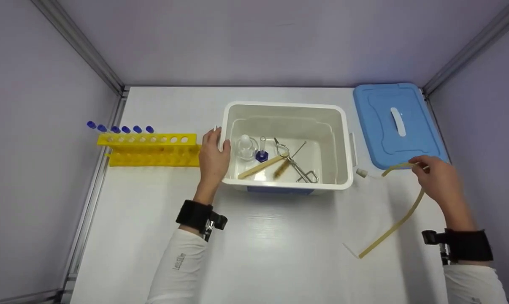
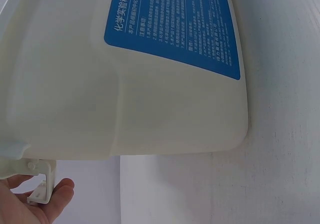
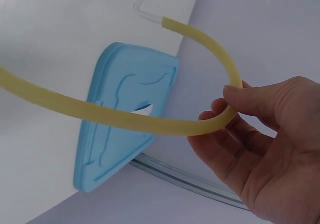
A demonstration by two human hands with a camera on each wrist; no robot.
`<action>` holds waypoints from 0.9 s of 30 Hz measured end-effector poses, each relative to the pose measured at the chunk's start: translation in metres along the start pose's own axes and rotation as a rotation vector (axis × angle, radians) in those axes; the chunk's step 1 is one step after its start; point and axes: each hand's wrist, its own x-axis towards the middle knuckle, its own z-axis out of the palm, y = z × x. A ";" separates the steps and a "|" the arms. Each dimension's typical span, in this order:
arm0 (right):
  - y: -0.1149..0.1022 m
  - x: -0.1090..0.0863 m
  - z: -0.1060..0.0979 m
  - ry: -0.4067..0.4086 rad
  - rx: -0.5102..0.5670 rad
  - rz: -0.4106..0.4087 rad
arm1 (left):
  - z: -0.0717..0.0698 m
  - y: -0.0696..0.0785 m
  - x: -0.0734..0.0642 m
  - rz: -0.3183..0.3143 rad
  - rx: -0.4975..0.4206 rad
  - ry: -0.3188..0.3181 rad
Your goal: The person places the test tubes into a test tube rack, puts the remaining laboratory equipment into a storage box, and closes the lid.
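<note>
My right hand [image 1: 440, 179] pinches a yellowish rubber tube [image 1: 400, 221] between thumb and fingers, bending it into a loop above the table. A clear bent glass tube [image 3: 147, 15] joins one end of it to a pale stopper [image 1: 361, 172]. From the other end, near the front right, sticks a thin clear tube [image 1: 350, 250]. At the left side of a white plastic box [image 1: 286, 184], my left hand [image 1: 213, 162] grips its side handle [image 2: 48, 181]. Inside the box lie metal crucible tongs [image 1: 297, 169], a test tube brush [image 1: 282, 169], a wooden stick [image 1: 258, 167] and glassware [image 1: 246, 148].
A yellow test tube rack [image 1: 153, 157] stands left of the box, with several blue-capped tubes [image 1: 125, 129] along its back. The blue lid [image 1: 381, 126] lies at the back right. Grey-white panels [image 1: 254, 46] enclose the table's back and sides.
</note>
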 end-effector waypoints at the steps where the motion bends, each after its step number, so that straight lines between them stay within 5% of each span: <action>1: -0.003 0.000 -0.004 0.021 0.002 -0.008 | 0.000 0.000 0.000 0.006 -0.001 0.003; 16: -0.049 0.008 -0.058 0.405 -0.009 0.054 | 0.001 -0.002 -0.001 0.008 -0.006 0.007; 27: -0.092 0.019 -0.093 0.642 0.159 0.257 | 0.002 -0.002 0.001 0.015 -0.006 0.016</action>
